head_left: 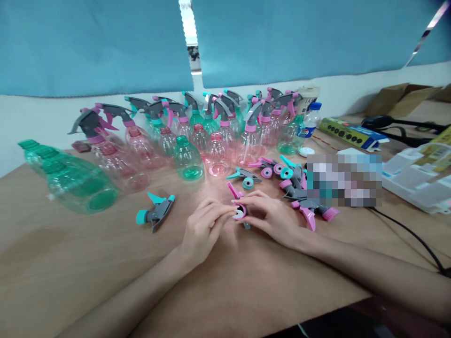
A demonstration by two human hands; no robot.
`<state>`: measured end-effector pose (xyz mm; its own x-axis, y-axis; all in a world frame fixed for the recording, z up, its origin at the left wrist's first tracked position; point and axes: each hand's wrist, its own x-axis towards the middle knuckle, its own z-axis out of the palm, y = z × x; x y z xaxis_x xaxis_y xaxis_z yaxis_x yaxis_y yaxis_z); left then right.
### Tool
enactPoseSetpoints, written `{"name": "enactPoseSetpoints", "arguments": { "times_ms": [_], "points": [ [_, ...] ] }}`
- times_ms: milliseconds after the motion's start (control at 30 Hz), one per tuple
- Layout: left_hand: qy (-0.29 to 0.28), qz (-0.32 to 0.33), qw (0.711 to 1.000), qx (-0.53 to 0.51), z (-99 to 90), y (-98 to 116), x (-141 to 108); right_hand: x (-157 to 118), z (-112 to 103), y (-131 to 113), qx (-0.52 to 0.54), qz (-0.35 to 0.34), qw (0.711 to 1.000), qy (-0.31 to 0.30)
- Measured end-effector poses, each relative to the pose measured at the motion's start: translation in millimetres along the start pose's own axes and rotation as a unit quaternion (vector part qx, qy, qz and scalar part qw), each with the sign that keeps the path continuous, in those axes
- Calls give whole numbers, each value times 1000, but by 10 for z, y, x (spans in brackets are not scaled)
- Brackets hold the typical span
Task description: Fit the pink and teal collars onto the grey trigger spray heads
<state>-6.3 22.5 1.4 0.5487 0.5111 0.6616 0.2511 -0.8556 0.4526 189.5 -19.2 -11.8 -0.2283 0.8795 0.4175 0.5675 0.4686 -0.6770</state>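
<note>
My right hand (pixel 276 218) grips a pink and grey trigger spray head (pixel 235 190), its collar opening turned toward me. The fingertips of my left hand (pixel 204 227) are pinched together at that opening, on a small white washer (pixel 238 214) that sits partly inside the pink collar. A turquoise and grey spray head (pixel 158 213) lies on the table to the left of my hands. Just beyond them lies another turquoise spray head (pixel 248 182). Several loose pink and turquoise spray heads (pixel 310 211) are heaped to the right, close to my right wrist.
Uncapped green (pixel 189 162) and pink bottles (pixel 215 157) stand ahead, before rows of bottles with spray heads (pixel 251 126). Green bottles (pixel 81 180) stand at left. At right are a blue-capped bottle (pixel 310 124), a box (pixel 352 134), a clear plastic organizer (pixel 412 180) and a black cable (pixel 412 232).
</note>
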Motion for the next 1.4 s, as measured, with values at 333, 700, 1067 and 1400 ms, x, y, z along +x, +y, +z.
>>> {"name": "enactPoseSetpoints", "arguments": {
  "times_ms": [333, 700, 1067, 1400],
  "points": [
    [26, 11, 997, 71, 22, 23, -23, -20, 8, -27, 15, -2, 1000, -17],
    [-66, 83, 986, 129, 1, 53, -9, -16, -12, 49, -2, 0, 1000, 2],
    [-53, 111, 975, 185, 0, 25, -12, -13, -3, 55, -15, -17, 1000, 16],
    [-18, 88, 980, 179, -35, 20, -6, -1, -14, 3, -2, -14, 1000, 14]
  ]
}}
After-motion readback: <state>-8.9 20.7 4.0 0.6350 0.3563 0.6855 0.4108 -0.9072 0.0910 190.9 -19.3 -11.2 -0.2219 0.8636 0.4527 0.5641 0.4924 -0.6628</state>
